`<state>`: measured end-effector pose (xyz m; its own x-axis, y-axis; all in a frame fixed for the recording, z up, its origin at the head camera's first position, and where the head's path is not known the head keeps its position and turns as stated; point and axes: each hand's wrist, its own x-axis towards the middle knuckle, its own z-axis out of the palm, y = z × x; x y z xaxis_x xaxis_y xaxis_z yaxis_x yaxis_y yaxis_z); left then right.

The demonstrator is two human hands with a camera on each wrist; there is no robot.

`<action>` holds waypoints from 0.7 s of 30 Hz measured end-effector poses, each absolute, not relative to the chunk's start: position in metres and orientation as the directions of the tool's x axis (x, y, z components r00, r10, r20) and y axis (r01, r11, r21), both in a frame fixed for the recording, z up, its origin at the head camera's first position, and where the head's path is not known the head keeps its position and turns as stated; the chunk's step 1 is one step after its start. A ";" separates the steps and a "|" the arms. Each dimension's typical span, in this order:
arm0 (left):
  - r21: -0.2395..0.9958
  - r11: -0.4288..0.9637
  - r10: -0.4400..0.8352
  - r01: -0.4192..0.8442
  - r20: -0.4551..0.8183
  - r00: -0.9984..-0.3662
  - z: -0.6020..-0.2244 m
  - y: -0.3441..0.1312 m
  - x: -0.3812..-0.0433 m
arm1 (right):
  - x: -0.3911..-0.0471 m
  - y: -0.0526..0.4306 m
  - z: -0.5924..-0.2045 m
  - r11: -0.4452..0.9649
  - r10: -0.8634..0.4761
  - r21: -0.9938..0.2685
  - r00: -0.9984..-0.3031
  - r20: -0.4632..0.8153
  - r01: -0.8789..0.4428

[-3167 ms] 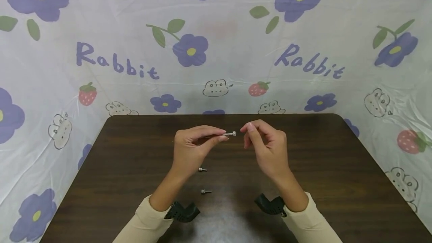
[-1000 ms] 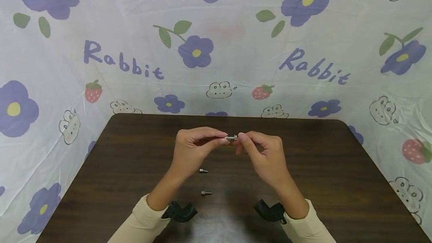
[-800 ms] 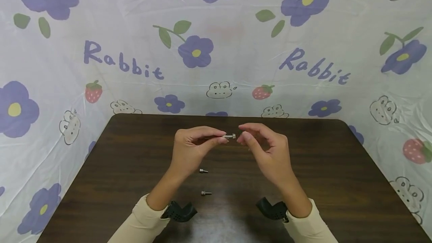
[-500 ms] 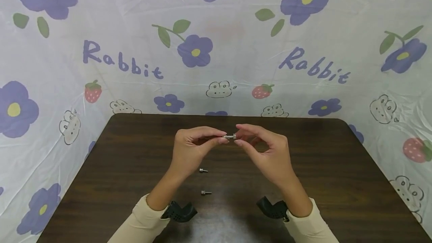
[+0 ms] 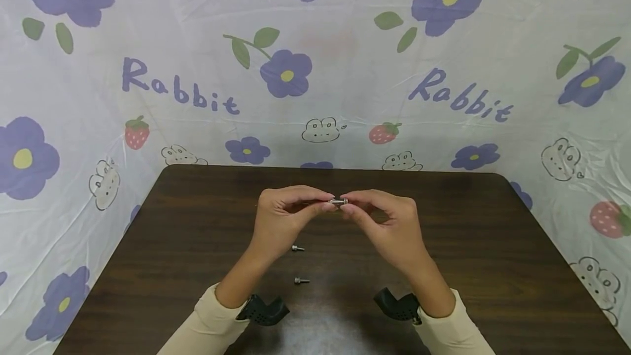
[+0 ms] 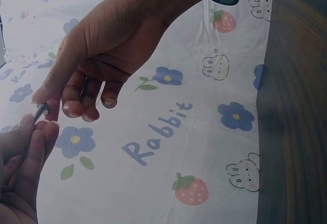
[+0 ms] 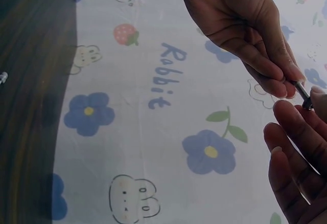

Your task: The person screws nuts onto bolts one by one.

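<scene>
A small silver metal bolt [image 5: 338, 201] lies roughly level between the two hands, above the table. My left hand [image 5: 278, 221] pinches its shank end between thumb and fingers. My right hand [image 5: 394, 229] pinches the head end with thumb and index finger. In the right wrist view the bolt [image 7: 300, 90] bridges the fingertips of both hands, its wider head by the right thumb. The left wrist view shows the bolt [image 6: 40, 112] partly covered by fingertips. Two more small bolts, an upper one [image 5: 298, 248] and a lower one [image 5: 302, 280], lie on the table below.
The dark wood-grain table [image 5: 197, 267] has rounded far corners. A pale cloth [image 5: 345, 92] printed with flowers, strawberries and rabbits hangs behind and at both sides. Black wrist mounts [image 5: 266, 310] stick inward from the cream sleeves.
The right hand was apart from the bolt, touched its head, drew back with fingers spread, and now closes on the head again. The left hand keeps its pinch; the two loose bolts stay put.
</scene>
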<state>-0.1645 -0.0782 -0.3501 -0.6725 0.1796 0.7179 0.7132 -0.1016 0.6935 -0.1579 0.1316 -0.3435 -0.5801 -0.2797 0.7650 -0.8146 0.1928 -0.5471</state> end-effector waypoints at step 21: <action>0.683 -0.113 0.192 0.721 0.727 -0.659 -0.350 -0.078 -0.164 | -0.158 0.131 -0.338 0.188 -0.271 -0.443 -0.480 0.834 -0.876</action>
<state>-0.1639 -0.0779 -0.3495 -0.6589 0.1924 0.7272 0.7212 -0.1130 0.6834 -0.1580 0.1309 -0.3380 -0.4802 -0.2712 0.8342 -0.8764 0.1881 -0.4433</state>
